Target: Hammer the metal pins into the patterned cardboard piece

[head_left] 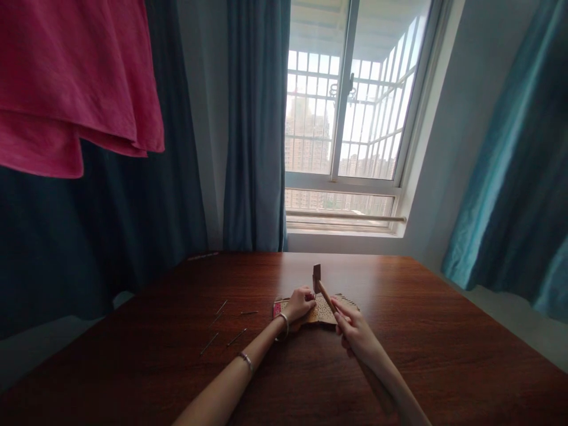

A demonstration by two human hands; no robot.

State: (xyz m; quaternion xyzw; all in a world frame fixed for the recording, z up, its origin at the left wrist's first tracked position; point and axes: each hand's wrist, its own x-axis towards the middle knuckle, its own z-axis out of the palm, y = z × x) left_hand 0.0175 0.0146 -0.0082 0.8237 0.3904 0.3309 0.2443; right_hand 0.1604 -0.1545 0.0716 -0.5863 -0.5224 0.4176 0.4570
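My right hand (348, 324) is wrapped round the wooden handle of a hammer (327, 294). The hammer's dark metal head (316, 278) is raised just above the fingertips of my left hand (300, 303). My left thumb and fingers pinch what looks like a thin upright nail (315, 294), mostly hidden by the fingers and hammer head. Beneath both hands lies a flat tan, speckled piece (326, 310) with a pink-red patch at its left end and a notched edge on the right; its material is unclear.
Several loose nails (236, 337) lie on the brown wooden table (177, 373), left of my left arm. Beyond the table's far edge are blue curtains (255, 130) and a barred window (341, 118). Pink cloth (75, 83) hangs at upper left.
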